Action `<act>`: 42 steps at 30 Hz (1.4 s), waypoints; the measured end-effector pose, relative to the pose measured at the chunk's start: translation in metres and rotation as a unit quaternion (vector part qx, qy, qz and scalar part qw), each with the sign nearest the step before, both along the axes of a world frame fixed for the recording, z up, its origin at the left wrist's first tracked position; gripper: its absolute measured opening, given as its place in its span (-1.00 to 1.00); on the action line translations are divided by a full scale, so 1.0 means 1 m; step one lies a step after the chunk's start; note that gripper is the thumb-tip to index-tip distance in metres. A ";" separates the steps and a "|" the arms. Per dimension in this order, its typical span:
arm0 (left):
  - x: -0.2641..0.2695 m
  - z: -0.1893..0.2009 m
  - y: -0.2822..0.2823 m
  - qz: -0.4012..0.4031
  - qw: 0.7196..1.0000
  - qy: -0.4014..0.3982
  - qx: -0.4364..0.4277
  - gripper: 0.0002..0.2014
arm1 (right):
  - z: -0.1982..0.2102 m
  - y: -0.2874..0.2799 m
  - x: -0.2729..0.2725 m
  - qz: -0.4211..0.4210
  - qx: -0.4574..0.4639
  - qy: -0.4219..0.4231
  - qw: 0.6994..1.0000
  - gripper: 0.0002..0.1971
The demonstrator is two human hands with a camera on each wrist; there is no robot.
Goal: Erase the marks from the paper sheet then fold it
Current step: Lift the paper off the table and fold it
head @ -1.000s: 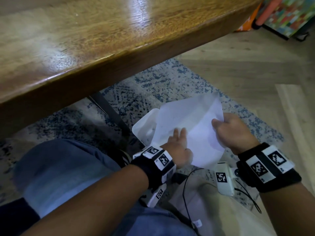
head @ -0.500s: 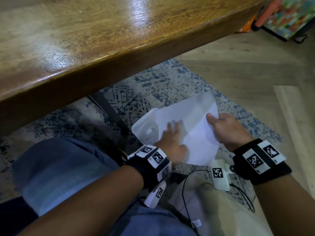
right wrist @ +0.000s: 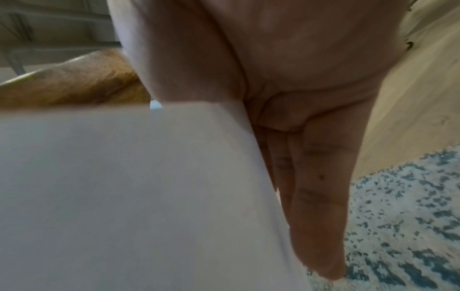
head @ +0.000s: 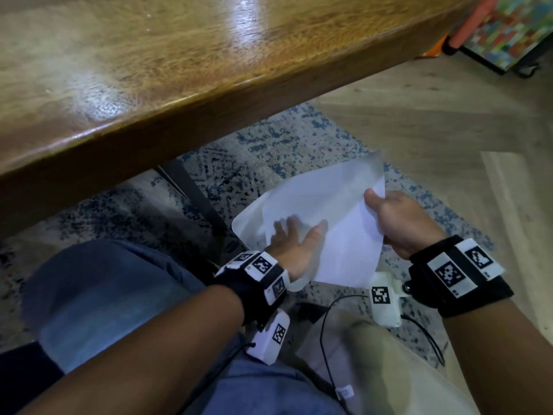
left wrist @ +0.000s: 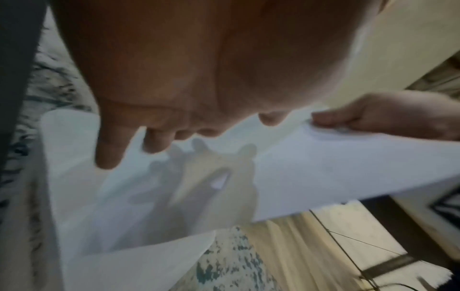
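Observation:
A white paper sheet (head: pixel 347 235) hangs in the air below the table edge, above the rug. A translucent plastic sheet (head: pixel 248 226) lies against it and sticks out at the left. My right hand (head: pixel 389 217) pinches the paper's right edge, thumb on top and fingers (right wrist: pixel 323 196) underneath. My left hand (head: pixel 294 238) is spread flat over the middle of the sheets, its fingers straight and blurred. In the left wrist view the left hand's fingers (left wrist: pixel 159 137) hover just over the paper (left wrist: pixel 323 167) and cast a shadow on it. I see no marks on the paper (right wrist: pixel 149 196).
The wooden table (head: pixel 149 70) fills the upper left, with its dark leg (head: pixel 191 193) just left of the sheets. Below lie a speckled blue rug (head: pixel 284 145) and pale floorboards. My blue-clad knee (head: pixel 104 295) and a black cable (head: pixel 326 339) sit near the wrists.
My left hand has slid a little to the left and up across the sheets. The right hand keeps its pinch and has shifted slightly left with the paper.

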State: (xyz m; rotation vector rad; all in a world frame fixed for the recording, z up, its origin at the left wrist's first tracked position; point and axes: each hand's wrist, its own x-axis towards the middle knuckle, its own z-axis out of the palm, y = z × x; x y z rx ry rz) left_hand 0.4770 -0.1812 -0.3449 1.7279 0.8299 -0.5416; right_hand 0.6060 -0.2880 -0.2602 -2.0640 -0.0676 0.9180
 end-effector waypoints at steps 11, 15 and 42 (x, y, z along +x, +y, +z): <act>0.008 0.010 -0.022 -0.063 0.997 -0.026 -0.020 -0.28 | -0.003 0.003 -0.002 0.010 0.000 0.010 1.000 -0.63; -0.001 -0.035 0.021 -0.003 0.983 0.186 0.005 -0.04 | 0.009 -0.005 0.005 0.031 -0.006 0.006 0.999 -0.64; 0.010 0.051 -0.045 -0.111 0.985 -0.111 -0.065 -0.37 | 0.001 0.010 -0.011 0.035 -0.034 -0.029 0.998 -0.61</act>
